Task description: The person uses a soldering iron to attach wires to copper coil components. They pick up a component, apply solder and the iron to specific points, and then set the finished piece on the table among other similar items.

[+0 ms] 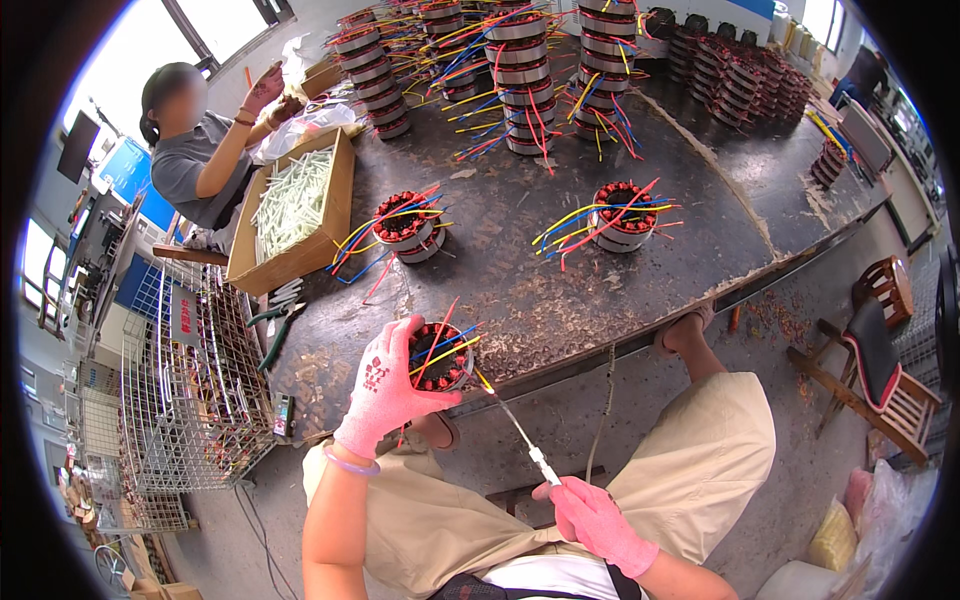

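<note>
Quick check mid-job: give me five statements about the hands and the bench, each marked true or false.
1. The left hand holds a wound stator. True.
2. The right hand is empty. False: the right hand holds a slender tool.
3. Two single stators stand on the bench beyond the held one. True.
4. The green-handled pliers lie in the box of pale tubes. False: the pliers lie on the bench, outside the box.
5. Both hands wear pink gloves. True.
</note>
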Available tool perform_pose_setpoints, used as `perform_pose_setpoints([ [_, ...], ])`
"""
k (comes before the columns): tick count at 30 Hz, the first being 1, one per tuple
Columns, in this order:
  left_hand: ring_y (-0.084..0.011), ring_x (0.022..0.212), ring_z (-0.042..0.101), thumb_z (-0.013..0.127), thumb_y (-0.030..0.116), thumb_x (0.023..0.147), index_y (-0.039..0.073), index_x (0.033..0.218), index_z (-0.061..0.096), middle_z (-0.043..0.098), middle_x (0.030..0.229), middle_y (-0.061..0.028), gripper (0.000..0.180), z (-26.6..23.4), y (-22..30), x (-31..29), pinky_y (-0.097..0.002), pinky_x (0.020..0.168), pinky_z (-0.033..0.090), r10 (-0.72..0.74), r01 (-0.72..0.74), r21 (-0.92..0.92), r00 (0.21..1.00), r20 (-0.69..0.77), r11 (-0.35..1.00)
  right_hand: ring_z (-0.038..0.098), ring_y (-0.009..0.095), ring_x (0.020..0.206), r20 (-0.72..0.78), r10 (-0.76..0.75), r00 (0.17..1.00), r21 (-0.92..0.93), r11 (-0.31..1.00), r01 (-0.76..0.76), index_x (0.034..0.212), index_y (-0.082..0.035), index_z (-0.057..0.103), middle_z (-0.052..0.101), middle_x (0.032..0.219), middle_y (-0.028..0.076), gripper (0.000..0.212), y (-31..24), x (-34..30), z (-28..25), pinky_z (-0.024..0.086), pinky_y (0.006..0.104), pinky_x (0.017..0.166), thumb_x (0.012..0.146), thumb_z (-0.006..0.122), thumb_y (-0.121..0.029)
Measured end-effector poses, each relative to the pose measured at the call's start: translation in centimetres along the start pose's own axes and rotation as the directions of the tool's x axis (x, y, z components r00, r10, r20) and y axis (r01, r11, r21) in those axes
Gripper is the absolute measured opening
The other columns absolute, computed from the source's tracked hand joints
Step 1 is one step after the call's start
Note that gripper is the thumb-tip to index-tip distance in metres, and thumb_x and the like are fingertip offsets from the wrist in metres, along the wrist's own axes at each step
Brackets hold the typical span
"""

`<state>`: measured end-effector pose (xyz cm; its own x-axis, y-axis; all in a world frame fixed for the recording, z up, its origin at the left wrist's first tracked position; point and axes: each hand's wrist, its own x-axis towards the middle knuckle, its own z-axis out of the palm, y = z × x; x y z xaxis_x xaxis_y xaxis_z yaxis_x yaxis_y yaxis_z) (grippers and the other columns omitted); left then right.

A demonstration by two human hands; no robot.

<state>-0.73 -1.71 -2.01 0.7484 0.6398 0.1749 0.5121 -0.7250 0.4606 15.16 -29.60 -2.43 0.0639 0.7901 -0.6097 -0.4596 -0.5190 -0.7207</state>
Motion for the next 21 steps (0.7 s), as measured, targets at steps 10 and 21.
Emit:
perform_pose_setpoints([
  [10, -0.0389, 0.124, 0.050, 0.090, 0.026, 0.055, 0.002, 0.141, 0.045, 0.051, 0.134, -0.0185, 0.100, -1.5, -0.3, 0.4, -0.0476, 0.107, 0.040, 0.153, -0.152, -0.017, 0.985, 0.083, 0.988, 0.037, 0.005, 0.050, -0.032, -0.037, 0.999, 0.021, 0.999, 0.038, 0.117, 0.002, 0.062, 0.044, 0.058, -0.005, 0.031, -0.1, -0.1, -0.4, 0.028, 0.0227, 0.048, 0.106, 0.047, -0.023],
  [21, -0.0411, 0.132, 0.044, 0.090, 0.027, 0.053, 0.010, 0.144, 0.049, 0.049, 0.141, -0.0167, 0.102, -1.8, -0.5, 1.1, -0.0505, 0.118, 0.030, 0.210, -0.209, -0.020, 0.964, 0.164, 0.978, 0.039, 0.004, 0.053, -0.010, -0.072, 0.997, 0.011, 0.997, 0.072, 0.117, -0.002, 0.063, 0.046, 0.058, -0.003, 0.029, -0.7, 0.3, -0.2, 0.031, 0.0225, 0.050, 0.105, 0.048, -0.023],
])
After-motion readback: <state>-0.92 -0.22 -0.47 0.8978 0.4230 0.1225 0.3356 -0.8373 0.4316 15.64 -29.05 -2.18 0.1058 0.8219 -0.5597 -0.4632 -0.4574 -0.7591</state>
